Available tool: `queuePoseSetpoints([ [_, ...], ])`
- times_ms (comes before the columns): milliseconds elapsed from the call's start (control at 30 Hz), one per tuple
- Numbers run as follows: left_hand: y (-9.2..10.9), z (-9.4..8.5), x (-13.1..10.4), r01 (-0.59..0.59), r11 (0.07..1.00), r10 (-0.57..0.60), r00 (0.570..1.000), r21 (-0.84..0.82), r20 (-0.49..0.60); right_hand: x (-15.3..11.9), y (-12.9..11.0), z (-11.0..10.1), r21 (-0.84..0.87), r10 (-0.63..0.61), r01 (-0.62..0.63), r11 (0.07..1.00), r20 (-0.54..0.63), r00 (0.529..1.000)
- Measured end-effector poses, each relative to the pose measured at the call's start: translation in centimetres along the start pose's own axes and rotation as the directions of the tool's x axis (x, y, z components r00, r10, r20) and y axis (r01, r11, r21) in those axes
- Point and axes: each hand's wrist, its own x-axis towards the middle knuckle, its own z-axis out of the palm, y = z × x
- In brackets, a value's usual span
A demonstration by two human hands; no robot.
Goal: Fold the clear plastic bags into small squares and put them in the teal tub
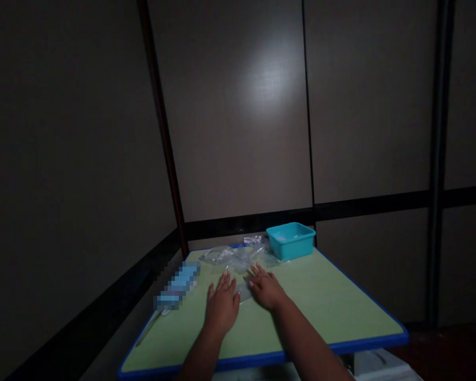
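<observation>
A small clear plastic piece (244, 292) lies on the green table between my two hands. My left hand (222, 305) rests palm down at its left, fingers spread and holding nothing. On its right side, my right hand (266, 288) is also palm down with the fingers apart, touching or very near the plastic's edge. Just beyond the fingertips, several crumpled clear plastic bags (238, 256) are heaped at the back of the table. Whether anything is inside the bags cannot be made out.
A turquoise basket (291, 247) stands at the back right of the blue-edged table (333, 312). Along the left edge lies a blurred blue item (178, 286), with a thin pale strip (148, 328) in front of it. Dark panelled walls rise behind and at the left.
</observation>
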Motion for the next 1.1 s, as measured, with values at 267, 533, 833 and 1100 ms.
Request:
queuePoseSetpoints([
  [267,-0.4,0.3,-0.3,0.045,0.996,-0.049,0.998,0.076,0.045,-0.4,-0.1,0.0,-0.089,0.071,-0.066,0.994,0.053,0.996],
  [533,-0.2,0.5,-0.1,0.113,0.988,-0.123,0.989,0.109,0.080,-0.6,0.1,0.0,-0.023,0.118,-0.118,0.993,0.025,0.993],
  [833,-0.9,-0.3,0.0,-0.103,0.988,0.106,0.994,-0.115,0.026,0.5,-0.1,-1.4,0.913,0.409,-0.042,0.406,-0.140,0.901],
  [1100,-0.7,-0.4,-0.1,-0.100,0.978,0.135,0.973,-0.185,0.186,-0.2,0.7,-3.2,0.999,0.527,-0.050,-0.022,0.054,0.848],
])
